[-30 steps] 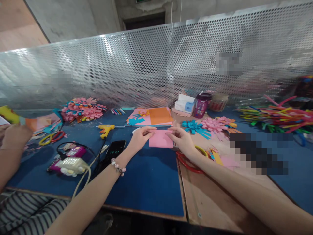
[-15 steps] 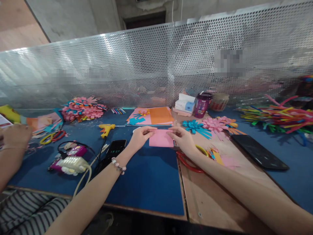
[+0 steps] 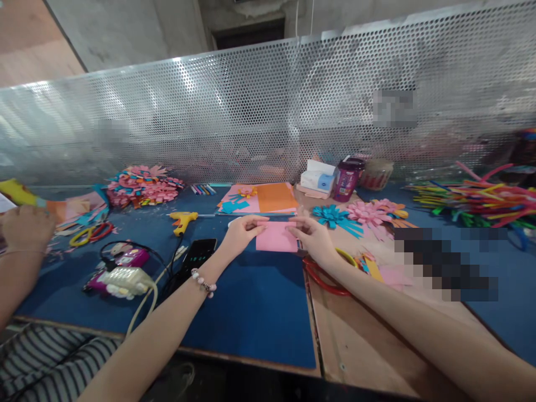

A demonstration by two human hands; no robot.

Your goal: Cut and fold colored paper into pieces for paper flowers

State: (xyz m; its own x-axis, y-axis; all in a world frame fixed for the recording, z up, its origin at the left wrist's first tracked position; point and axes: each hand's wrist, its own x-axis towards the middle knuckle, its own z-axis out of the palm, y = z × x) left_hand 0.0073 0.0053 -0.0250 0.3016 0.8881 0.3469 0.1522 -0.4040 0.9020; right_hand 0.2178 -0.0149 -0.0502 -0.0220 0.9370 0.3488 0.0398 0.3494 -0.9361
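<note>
A small rectangle of pink paper (image 3: 276, 238) is held up over the blue table, its broad side toward me. My left hand (image 3: 242, 234) pinches it at the upper left corner. At the upper right corner my right hand (image 3: 312, 237) pinches it too. Behind the paper lies a stack of coloured sheets (image 3: 274, 196), orange and pink, with a blue fringed piece on top. Red and yellow scissors (image 3: 320, 277) lie partly hidden under my right wrist. Blue and pink paper flowers (image 3: 330, 216) rest beyond my right hand.
A yellow glue gun (image 3: 183, 221), a phone (image 3: 203, 249) and a power strip with cables (image 3: 125, 281) lie to the left. A co-worker's hand (image 3: 27, 229) is at the far left. Back right are a tissue pack (image 3: 317, 180), a purple cup (image 3: 348, 181) and pipe cleaners (image 3: 473, 198).
Both my hands keep their pinch on the pink paper, with hardly any movement. At the far left, the co-worker's hand and the white item by it have shifted slightly.
</note>
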